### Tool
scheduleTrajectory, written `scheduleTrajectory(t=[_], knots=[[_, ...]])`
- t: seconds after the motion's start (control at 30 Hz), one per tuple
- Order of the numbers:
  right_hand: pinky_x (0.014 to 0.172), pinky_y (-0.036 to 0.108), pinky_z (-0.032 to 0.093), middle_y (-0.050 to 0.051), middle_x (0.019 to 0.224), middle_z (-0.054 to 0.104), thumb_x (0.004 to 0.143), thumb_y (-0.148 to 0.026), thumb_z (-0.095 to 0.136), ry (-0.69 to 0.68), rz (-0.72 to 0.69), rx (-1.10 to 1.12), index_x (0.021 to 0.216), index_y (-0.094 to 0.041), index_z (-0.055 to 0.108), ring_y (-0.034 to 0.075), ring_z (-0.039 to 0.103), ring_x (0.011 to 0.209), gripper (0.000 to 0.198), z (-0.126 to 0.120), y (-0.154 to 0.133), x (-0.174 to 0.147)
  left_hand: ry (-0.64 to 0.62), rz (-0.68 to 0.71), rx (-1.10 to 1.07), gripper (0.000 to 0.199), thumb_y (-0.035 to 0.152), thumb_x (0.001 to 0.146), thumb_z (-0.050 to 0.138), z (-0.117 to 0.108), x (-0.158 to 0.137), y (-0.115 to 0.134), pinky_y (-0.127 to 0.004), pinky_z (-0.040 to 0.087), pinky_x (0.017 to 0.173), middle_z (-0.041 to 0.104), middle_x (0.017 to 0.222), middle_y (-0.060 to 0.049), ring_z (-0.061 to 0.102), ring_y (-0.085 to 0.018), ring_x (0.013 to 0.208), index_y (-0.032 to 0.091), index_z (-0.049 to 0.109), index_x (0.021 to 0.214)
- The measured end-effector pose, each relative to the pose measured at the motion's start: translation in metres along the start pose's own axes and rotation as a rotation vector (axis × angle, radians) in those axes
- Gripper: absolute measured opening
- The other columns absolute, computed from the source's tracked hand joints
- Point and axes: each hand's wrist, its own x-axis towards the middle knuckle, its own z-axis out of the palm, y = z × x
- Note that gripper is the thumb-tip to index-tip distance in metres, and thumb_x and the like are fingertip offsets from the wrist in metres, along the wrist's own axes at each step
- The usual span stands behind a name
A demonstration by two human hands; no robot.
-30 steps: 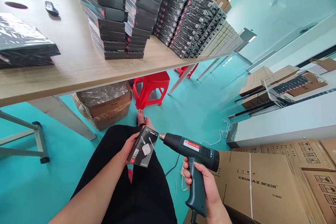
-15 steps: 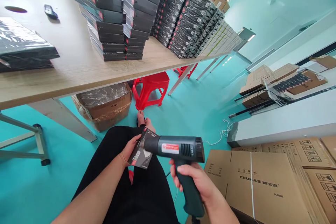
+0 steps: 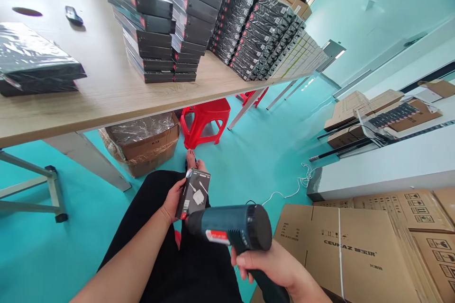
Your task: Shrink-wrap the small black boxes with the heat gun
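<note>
Above my lap, my left hand (image 3: 177, 199) grips a small black retail box (image 3: 196, 191) by its left side; a white charger and cable are printed on its face. My right hand (image 3: 265, 265) is wrapped round the handle of a dark heat gun (image 3: 227, 224) with a red and white label. The gun's nozzle points left, at the lower edge of the box. Whether nozzle and box touch, I cannot tell.
Stacks of shrink-wrapped black boxes (image 3: 156, 38) stand on the wooden table (image 3: 110, 109). Beneath it are a carton of clear film (image 3: 152, 144) and a red stool (image 3: 206, 120). Large cartons (image 3: 320, 246) lie at my right. A white cable (image 3: 277, 194) crosses the floor.
The heat gun has swung downward and its rear has turned toward me. The box has turned more upright, and its printed face now shows more fully.
</note>
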Motion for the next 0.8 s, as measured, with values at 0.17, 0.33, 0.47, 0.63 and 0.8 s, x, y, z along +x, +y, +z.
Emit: scheduleTrajectory(t=[0.17,0.33,0.47,0.63,0.8], knots=[[0.053,0.025,0.047,0.006,0.083,0.065,0.080,-0.029,0.059,0.323,-0.121,0.251,0.102,-0.016,0.065,0.013,0.058,0.061,0.027,-0.006,0.017,0.002,-0.054,0.029,-0.064,0.043,0.041,0.082,0.054,0.005,-0.003,0.002,-0.040,0.052,0.078,0.071,0.092,-0.014,0.068,-0.029,0.085,0.008,0.062,0.109],[0.052,0.025,0.047,0.008,0.084,0.066,0.078,-0.026,0.062,0.239,-0.085,0.251,0.102,-0.013,0.065,0.014,0.059,0.059,0.028,-0.004,0.026,0.002,-0.050,0.043,-0.028,0.042,0.042,0.081,0.055,0.002,0.000,0.002,-0.040,0.052,0.073,0.072,0.085,-0.013,0.068,-0.029,0.079,0.009,0.063,0.105],[0.053,0.026,0.047,0.006,0.081,0.065,0.079,-0.031,0.062,0.388,-0.149,0.270,0.102,-0.015,0.065,0.014,0.057,0.061,0.027,-0.005,0.019,0.009,-0.033,-0.028,-0.002,0.042,0.046,0.080,0.055,0.001,0.000,0.000,-0.040,0.053,0.070,0.071,0.082,-0.014,0.068,-0.030,0.076,0.008,0.065,0.096],[0.056,0.027,0.048,0.006,0.087,0.066,0.078,-0.028,0.061,0.230,-0.180,0.241,0.102,-0.017,0.065,0.015,0.059,0.064,0.027,0.003,-0.003,0.011,-0.018,-0.123,0.081,0.037,0.042,0.080,0.056,0.003,-0.002,-0.003,-0.037,0.053,0.069,0.071,0.079,-0.014,0.069,-0.029,0.072,0.009,0.066,0.092],[0.056,0.028,0.046,0.004,0.067,0.065,0.072,-0.024,0.065,-0.008,-0.035,-0.040,0.083,-0.014,0.070,0.014,0.057,0.056,0.016,0.008,-0.009,0.000,0.002,-0.113,0.074,0.038,0.040,0.080,0.055,0.005,-0.003,-0.004,-0.036,0.053,0.067,0.072,0.079,-0.013,0.069,-0.027,0.071,0.009,0.065,0.100]])
